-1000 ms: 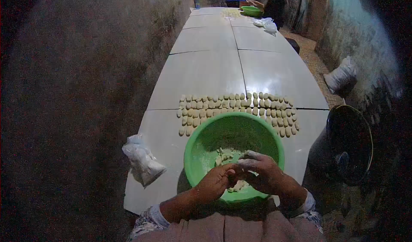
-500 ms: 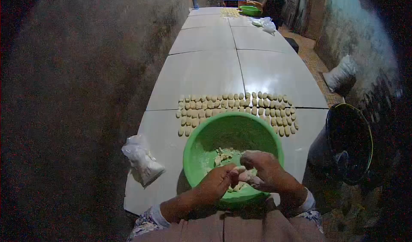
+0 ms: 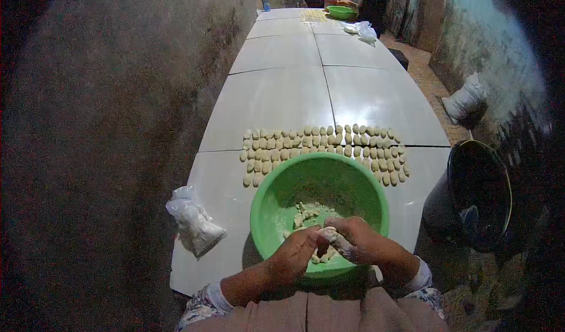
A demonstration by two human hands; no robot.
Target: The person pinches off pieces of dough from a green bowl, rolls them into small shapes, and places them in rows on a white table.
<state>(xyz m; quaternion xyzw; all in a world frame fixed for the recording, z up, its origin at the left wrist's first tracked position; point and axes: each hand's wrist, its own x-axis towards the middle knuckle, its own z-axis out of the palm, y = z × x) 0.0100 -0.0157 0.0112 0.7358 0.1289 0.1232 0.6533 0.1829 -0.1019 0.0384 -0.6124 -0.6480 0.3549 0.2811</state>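
Note:
Over the near side of a green basin point(image 3: 265, 194), my left hand point(image 3: 294, 254) and my right hand point(image 3: 364, 244) meet, fingers closed around a pale piece of dough point(image 3: 328, 233). Both hands touch the piece, and flour coats the right fingers. Loose crumbly dough point(image 3: 306, 212) lies in the basin below. Rows of small oval dough pieces point(image 3: 288, 144) sit on the white table point(image 3: 276, 102) just beyond the basin, whose rim hides some of them.
A plastic bag of white powder point(image 3: 197, 223) lies at the left table edge. A dark bucket point(image 3: 479, 197) stands at the right. Farther off are another green basin point(image 3: 341, 12), plastic bags point(image 3: 365, 31), a white sack point(image 3: 467, 98) and a person in dark clothing point(image 3: 374, 8).
My right hand has turned and its fingers have closed in against the dough beside my left hand. My left hand has hardly moved.

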